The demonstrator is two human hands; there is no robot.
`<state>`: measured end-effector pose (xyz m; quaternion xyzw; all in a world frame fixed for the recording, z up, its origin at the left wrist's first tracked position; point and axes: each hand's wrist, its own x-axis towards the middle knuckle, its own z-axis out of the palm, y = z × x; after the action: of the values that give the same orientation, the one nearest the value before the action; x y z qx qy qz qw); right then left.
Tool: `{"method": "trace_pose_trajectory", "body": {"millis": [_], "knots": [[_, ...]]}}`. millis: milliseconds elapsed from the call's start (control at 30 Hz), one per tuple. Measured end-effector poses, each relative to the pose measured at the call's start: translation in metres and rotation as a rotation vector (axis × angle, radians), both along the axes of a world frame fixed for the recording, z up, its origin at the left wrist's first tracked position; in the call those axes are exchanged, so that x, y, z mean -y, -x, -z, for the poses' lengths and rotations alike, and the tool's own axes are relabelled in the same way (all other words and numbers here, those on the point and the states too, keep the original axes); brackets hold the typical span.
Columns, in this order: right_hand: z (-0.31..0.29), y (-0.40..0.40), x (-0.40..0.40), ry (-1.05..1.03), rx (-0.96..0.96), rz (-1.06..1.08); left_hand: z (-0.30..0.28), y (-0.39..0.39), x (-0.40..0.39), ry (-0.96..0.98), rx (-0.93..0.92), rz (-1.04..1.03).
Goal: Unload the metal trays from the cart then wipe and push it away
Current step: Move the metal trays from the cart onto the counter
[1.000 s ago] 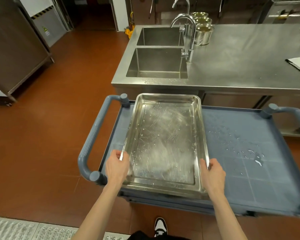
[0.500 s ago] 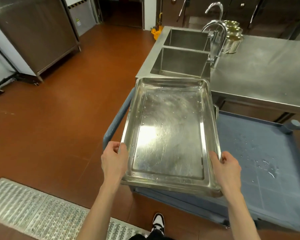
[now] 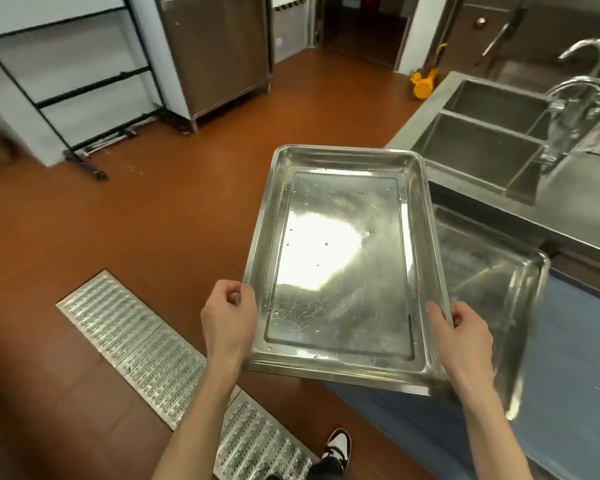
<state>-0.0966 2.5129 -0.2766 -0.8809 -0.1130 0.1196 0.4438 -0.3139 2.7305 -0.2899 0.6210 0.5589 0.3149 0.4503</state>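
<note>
I hold a wet rectangular metal tray (image 3: 343,265) in the air, over the red floor to the left of the blue cart (image 3: 568,358). My left hand (image 3: 227,320) grips its near left rim. My right hand (image 3: 461,336) grips its near right rim. A second metal tray (image 3: 492,282) lies on the cart top, right of the held one and partly hidden behind it and my right hand.
A steel counter (image 3: 582,209) with a double sink (image 3: 478,147) and tap (image 3: 575,109) stands beyond the cart. A metal floor drain grate (image 3: 146,351) runs along the lower left. A steel cabinet (image 3: 219,53) and a black rack (image 3: 84,98) stand across the floor.
The tray has been lifted off the cart and carried left, out over the floor. The view has swung left, and a second tray has come into sight on the cart.
</note>
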Motion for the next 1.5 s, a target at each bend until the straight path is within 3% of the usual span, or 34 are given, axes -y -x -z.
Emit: {"method": "trace_pose_trajectory", "body": {"millis": [433, 867, 1500], "knots": [[0.002, 0.059, -0.116, -0.011, 0.017, -0.391, 0.001, 0.128, -0.018, -0.043, 0.020, -0.384], [-0.001, 0.143, -0.212, -0.054, -0.028, -0.850, 0.003, 0.238, 0.024, -0.082, -0.040, -0.854], [0.012, 0.360, -0.249, -0.018, -0.017, -1.335, -0.006, 0.398, 0.144, -0.037, -0.046, -1.419]]}}
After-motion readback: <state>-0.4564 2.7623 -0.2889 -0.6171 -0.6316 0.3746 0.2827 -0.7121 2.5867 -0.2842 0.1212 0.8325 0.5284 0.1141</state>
